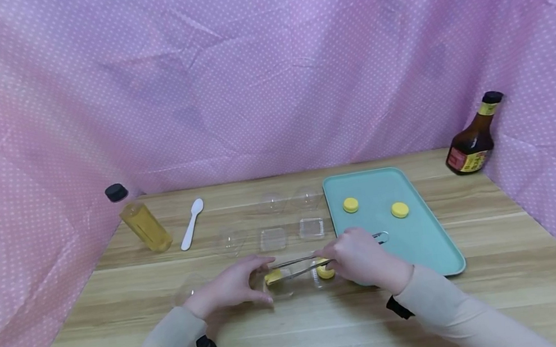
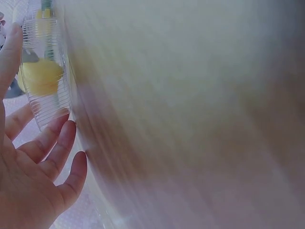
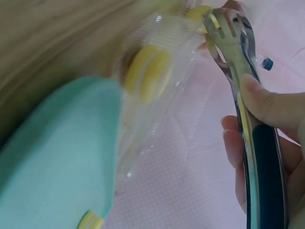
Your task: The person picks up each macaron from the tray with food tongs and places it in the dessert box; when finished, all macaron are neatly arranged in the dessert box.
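Note:
My right hand [image 1: 360, 258] grips metal tongs [image 3: 233, 52] with dark handle panels, thumb on one side and fingers curled round the other. The tongs reach left, their ends at a yellow macaron-like sweet [image 2: 42, 76] in a clear ribbed plastic box [image 2: 50, 107]. Whether they pinch it is unclear. My left hand [image 1: 241, 283] lies at the left of that box with fingers loosely spread and fingertips by its wall; contact is hard to tell. A second yellow sweet [image 3: 147, 74] sits in another clear box just right of it, partly below my right hand.
A mint tray [image 1: 429, 239] at the right bears two yellow sweets. Behind my hands stand clear square boxes [image 1: 273, 239] and domed lids [image 1: 306, 197]. A white spoon [image 1: 192, 225] and an oil bottle [image 1: 145, 224] are at left, a dark sauce bottle [image 1: 473, 144] at far right.

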Demonstrator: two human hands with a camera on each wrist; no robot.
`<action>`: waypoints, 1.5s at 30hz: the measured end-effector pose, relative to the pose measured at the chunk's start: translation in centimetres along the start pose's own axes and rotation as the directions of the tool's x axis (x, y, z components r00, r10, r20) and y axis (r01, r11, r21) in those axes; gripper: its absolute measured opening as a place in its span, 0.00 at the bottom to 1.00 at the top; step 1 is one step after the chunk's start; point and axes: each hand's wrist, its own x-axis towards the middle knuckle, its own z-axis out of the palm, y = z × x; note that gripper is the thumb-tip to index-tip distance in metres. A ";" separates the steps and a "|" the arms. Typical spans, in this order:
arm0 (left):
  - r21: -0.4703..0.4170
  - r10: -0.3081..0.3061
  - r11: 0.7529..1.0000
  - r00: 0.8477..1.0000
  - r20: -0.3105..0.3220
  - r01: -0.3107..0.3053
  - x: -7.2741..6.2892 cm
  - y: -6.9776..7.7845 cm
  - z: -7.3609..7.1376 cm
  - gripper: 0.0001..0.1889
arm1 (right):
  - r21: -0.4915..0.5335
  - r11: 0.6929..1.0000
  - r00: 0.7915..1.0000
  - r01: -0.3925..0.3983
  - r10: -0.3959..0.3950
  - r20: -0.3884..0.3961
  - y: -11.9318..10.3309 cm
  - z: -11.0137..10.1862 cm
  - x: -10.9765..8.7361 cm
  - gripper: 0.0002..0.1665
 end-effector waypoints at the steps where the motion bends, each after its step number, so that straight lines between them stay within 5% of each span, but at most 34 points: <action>1: 0.002 0.003 1.000 1.000 -0.002 -0.003 0.0 0.0 0.0 0.43 | 0.015 1.000 1.000 -0.011 0.011 -0.010 0.0 0.1 -0.1 0.19; 9: 0.006 -0.004 1.000 1.000 -0.006 0.004 0.1 -0.2 0.0 0.44 | 0.028 0.998 0.996 -0.051 0.053 -0.069 0.4 0.3 -0.3 0.21; 34: -0.001 0.011 1.000 1.000 -0.002 -0.011 0.1 -0.2 0.2 0.43 | -0.024 1.000 0.998 0.006 -0.004 0.065 -0.4 -1.2 -0.2 0.21; 45: 0.027 0.021 0.999 1.000 -0.005 -0.021 0.0 0.0 0.0 0.44 | -0.025 1.000 1.000 0.015 -0.014 0.024 -0.7 -1.8 -0.4 0.23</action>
